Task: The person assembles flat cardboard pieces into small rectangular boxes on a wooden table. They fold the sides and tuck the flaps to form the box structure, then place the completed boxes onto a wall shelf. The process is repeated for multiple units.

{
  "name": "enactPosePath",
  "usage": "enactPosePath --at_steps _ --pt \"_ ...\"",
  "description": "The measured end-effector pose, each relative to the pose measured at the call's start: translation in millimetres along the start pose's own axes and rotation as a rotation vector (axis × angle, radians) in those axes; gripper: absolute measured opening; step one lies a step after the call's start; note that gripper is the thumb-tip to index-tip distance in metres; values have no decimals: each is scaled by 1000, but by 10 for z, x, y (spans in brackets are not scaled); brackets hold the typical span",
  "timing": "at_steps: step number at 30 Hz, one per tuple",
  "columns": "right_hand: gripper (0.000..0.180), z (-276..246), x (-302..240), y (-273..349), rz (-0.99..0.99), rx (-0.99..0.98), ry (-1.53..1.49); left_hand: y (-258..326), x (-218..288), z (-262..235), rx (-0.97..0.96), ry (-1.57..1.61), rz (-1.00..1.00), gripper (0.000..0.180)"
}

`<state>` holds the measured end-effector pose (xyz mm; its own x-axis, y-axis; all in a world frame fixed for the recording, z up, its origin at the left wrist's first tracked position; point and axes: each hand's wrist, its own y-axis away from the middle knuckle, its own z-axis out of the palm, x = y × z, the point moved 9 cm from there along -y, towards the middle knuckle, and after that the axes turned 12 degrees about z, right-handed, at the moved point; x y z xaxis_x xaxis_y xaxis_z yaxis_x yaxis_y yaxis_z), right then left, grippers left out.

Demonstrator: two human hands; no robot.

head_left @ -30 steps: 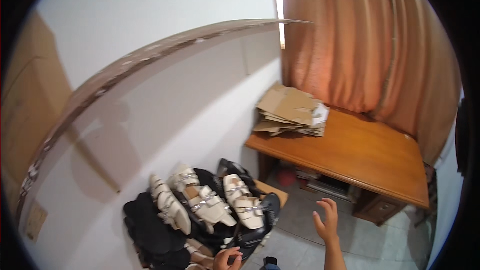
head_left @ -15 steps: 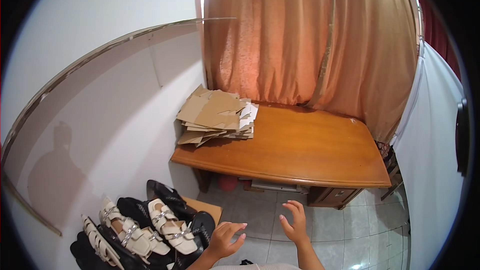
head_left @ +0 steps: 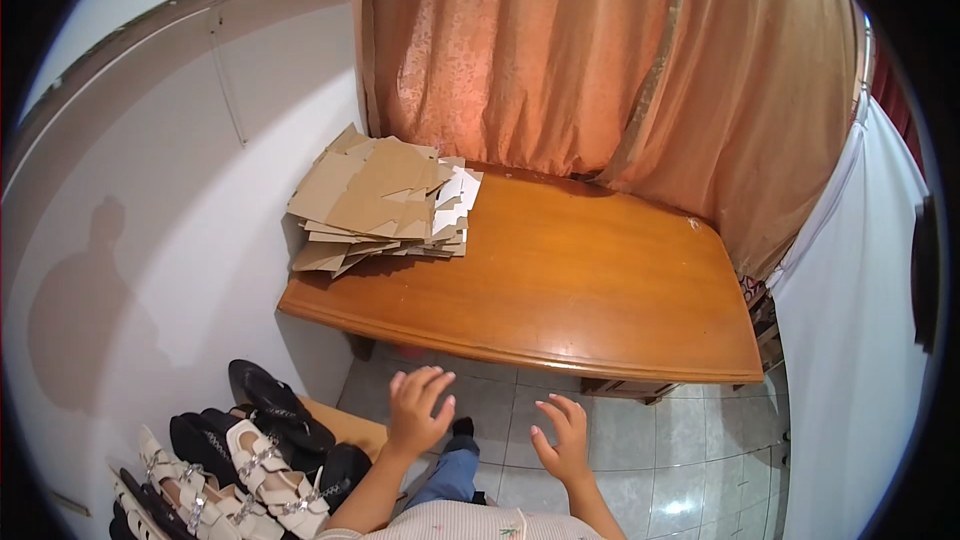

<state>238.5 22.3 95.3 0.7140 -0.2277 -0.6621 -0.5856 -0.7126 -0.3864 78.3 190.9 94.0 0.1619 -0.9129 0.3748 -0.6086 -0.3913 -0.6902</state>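
Note:
My left hand (head_left: 419, 408) hangs in the air in front of the desk, its fingers apart and nothing in it. To its right is my right hand (head_left: 562, 438), likewise empty with loosely spread fingers. Both stay short of the front edge of the brown wooden desk (head_left: 590, 285). A stack of flattened cardboard pieces (head_left: 370, 195) lies on the desk's left end, with some white pieces (head_left: 455, 202) at its right side. Nearest my left forearm are several cream shoes with buckled straps (head_left: 265, 475) and black shoes (head_left: 265, 392).
The shoes rest by a tan board or box (head_left: 345, 430) near the white wall (head_left: 200, 270). Behind the desk hang orange-brown curtains (head_left: 540, 60). A white cloth (head_left: 850, 330) hangs at the right. Grey tiles (head_left: 640, 470) cover the floor.
My view has tilted down and come nearer the desk. My left hand has risen with its fingers spreading. My leg and foot now show below. Neither hand has taken hold of anything.

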Motion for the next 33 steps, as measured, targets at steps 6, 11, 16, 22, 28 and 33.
enactPosePath --at_steps 6,11,16,22,28,33 --pt "37 428 346 -832 6 -81 -41 -421 -1275 271 72 -236 -244 36" --pt "38 855 205 -1675 -119 -263 -34 -941 -2259 449 59 -340 -363 30" --pt "36 1121 253 -2341 -203 -336 -14 -1378 -3093 659 -24 -496 -471 37" --pt "35 1223 497 -2632 -171 -336 -42 -1538 -3521 794 -181 -523 -500 47" --pt "34 1233 783 -2792 -121 -391 -8 -1748 -3566 617 -134 -588 -276 20" --pt "34 1086 879 -2985 -140 -378 -13 -2019 -3416 413 188 -619 -195 11"
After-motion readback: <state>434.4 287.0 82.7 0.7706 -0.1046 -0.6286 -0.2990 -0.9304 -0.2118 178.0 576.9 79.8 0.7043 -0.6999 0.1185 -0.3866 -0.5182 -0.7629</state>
